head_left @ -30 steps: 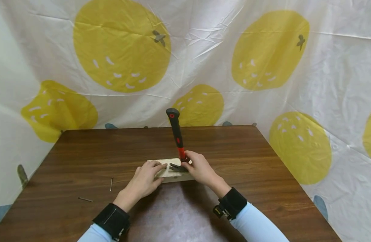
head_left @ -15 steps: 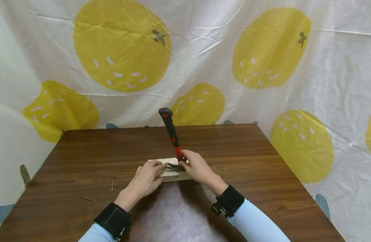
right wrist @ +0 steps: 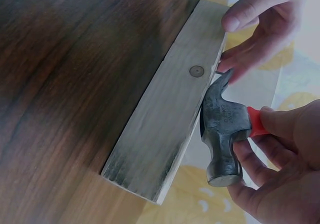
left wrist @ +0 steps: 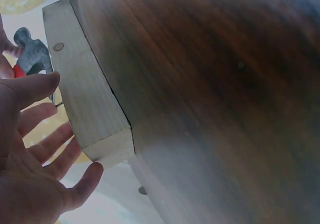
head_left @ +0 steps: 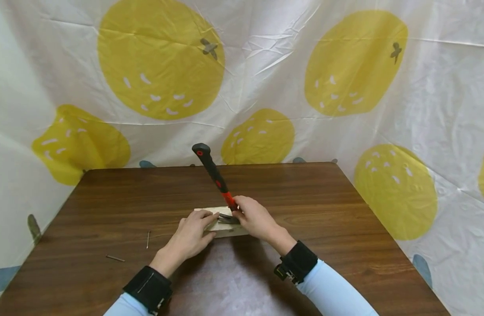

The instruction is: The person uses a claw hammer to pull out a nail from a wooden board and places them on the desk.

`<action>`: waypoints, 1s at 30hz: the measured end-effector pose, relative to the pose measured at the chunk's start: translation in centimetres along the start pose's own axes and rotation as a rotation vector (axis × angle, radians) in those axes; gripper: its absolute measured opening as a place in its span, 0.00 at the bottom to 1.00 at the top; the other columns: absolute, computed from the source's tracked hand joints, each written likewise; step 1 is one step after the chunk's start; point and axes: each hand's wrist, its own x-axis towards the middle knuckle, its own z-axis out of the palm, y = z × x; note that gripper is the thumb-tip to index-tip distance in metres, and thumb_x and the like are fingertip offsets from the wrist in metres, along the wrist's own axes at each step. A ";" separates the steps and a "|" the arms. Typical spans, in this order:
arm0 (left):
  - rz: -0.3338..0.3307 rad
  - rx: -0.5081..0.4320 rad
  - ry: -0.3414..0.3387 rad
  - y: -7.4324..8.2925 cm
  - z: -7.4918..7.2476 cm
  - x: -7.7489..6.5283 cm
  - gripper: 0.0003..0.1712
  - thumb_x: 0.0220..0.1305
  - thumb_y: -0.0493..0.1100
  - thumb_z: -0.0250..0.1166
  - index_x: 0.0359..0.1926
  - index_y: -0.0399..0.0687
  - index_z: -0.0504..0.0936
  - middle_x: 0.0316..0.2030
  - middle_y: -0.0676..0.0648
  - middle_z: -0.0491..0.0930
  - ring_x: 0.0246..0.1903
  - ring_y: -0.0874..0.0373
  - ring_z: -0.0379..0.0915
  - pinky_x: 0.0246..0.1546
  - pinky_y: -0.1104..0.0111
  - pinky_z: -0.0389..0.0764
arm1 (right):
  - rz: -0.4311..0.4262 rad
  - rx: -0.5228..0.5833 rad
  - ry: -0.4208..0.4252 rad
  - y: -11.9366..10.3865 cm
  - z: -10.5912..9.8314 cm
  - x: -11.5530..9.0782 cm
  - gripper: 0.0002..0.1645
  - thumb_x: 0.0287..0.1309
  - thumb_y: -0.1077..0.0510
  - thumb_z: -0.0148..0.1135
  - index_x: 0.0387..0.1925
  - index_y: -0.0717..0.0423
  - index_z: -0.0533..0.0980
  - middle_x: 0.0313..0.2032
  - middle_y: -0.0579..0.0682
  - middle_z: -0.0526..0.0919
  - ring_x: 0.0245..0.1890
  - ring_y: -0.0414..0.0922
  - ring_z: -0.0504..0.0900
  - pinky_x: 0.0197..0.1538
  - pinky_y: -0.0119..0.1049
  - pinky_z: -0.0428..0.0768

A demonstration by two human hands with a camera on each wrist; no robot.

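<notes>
A wooden block lies on the table, a dark knot in its front face. My left hand holds its left end, thumb against the front and fingers over the top. A claw hammer rests head-down on the block, its black and red handle leaning up to the left in the head view. My right hand grips the red neck just above the head. A thin nail shows at the claw's tip beside my left fingers; how deep it sits cannot be seen.
Two loose nails, one upright in view and one slanted, lie on the brown wooden table left of my left hand. A white curtain with yellow fruit prints hangs behind the table.
The hammer's handle has tipped steadily to the left, and its claw has shifted left to my left fingertips. My right hand moved slightly left with it; my left hand stayed on the block.
</notes>
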 end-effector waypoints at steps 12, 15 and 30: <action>0.026 0.006 0.025 -0.1 0.2 0.0 0.29 0.62 0.41 0.75 0.64 0.43 0.81 0.55 0.39 0.78 0.58 0.40 0.73 0.47 0.42 0.76 | 0.028 -0.041 -0.009 -0.4 0.3 0.3 0.10 0.67 0.63 0.66 0.48 0.55 0.78 0.39 0.48 0.82 0.40 0.46 0.81 0.41 0.46 0.80; 0.022 0.007 0.029 -0.1 0.2 0.0 0.29 0.61 0.41 0.75 0.64 0.43 0.81 0.55 0.39 0.78 0.58 0.40 0.73 0.47 0.42 0.76 | 0.024 -0.055 0.000 -0.5 0.4 0.4 0.10 0.67 0.62 0.66 0.48 0.55 0.78 0.39 0.48 0.82 0.40 0.46 0.81 0.40 0.46 0.80; 0.013 -0.002 0.036 -0.1 0.2 -0.1 0.29 0.61 0.40 0.75 0.64 0.43 0.81 0.55 0.39 0.78 0.57 0.40 0.73 0.48 0.41 0.76 | 0.016 -0.072 0.033 -0.7 0.8 0.6 0.10 0.66 0.62 0.67 0.47 0.55 0.79 0.37 0.48 0.82 0.36 0.44 0.81 0.38 0.43 0.80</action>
